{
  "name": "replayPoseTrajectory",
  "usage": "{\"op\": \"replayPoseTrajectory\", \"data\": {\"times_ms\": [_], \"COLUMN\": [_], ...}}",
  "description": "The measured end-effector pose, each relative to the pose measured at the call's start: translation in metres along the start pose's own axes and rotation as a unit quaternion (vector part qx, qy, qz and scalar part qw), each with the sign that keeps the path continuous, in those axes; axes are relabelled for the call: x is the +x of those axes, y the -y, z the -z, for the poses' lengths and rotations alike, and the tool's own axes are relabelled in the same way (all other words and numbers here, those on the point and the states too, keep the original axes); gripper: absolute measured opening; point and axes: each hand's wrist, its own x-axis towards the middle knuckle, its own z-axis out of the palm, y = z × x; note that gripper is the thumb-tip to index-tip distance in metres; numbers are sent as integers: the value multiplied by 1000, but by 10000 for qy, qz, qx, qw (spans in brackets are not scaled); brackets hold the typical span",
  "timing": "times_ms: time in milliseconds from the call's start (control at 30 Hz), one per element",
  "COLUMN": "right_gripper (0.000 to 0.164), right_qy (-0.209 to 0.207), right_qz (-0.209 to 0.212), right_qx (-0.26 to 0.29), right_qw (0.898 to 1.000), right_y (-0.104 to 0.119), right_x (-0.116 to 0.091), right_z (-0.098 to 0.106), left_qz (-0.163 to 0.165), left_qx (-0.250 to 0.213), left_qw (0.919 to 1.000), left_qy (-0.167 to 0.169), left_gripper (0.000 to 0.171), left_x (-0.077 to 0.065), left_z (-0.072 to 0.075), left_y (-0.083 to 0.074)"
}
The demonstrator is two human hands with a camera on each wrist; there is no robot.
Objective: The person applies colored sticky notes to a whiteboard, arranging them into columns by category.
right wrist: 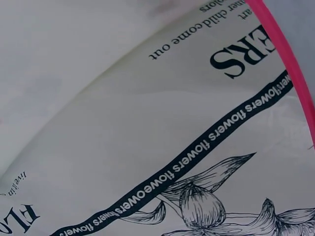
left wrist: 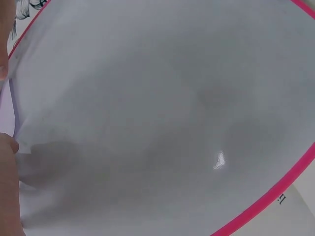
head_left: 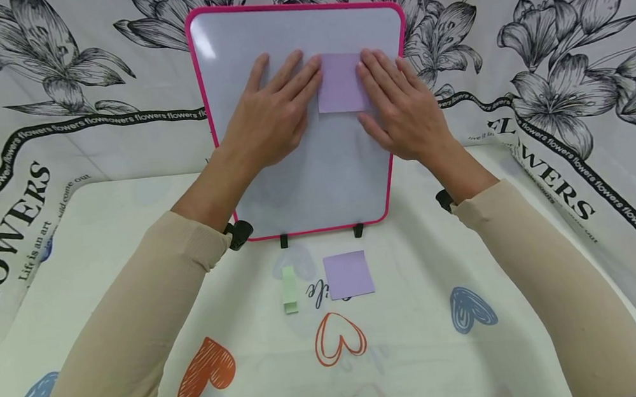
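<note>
Whiteboard (head_left: 305,187): propped upright on black feet (head_left: 284,241) at the far side of the tabletop (head_left: 410,317), rimmed in pink.
Upper purple note (head_left: 339,84): up against the whiteboard, in its upper half, right of centre.
Left hand (head_left: 281,112): spread, with fingers straight and tips at the upper note's left edge; clasping nothing visible.
Right hand (head_left: 401,104): extended, with straight fingers close together, tips on the right edge; no grip to be seen.
Already on the board: upper note, apparently placed and being pressed on; impossible to tell whether fully stuck.
Yet on the tabletop: lower purple note (head_left: 350,275) and green strip (head_left: 289,291), side by side, untouched.
Left to do: probably just smoothing; for the lower pieces, unclear.
</note>
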Motion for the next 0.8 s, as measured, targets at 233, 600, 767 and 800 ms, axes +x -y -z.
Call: {"op": "replayPoseTrajectory", "data": {"times_ms": [233, 600, 767, 800], "right_gripper": [68, 69, 70, 70], "right_qy": [49, 177, 240, 252], "right_qz": [-13, -97, -124, -130], "right_qx": [27, -57, -29, -20], "right_qw": [10000, 9998, 9996, 9996], "right_y": [-2, 1, 3, 4], "right_x": [-3, -3, -4, -5], "right_z": [0, 4, 7, 8], "left_qz": [-5, -20, -42, -47], "left_qx": [-9, 78, 64, 63], "left_qw": [10000, 9999, 9999, 10000], "left_qy": [-11, -104, -76, -59], "left_gripper": [58, 59, 58, 58], "left_x": [-1, -1, -1, -1], "left_z": [0, -1, 0, 1], "left_y": [1, 0, -1, -1]}}
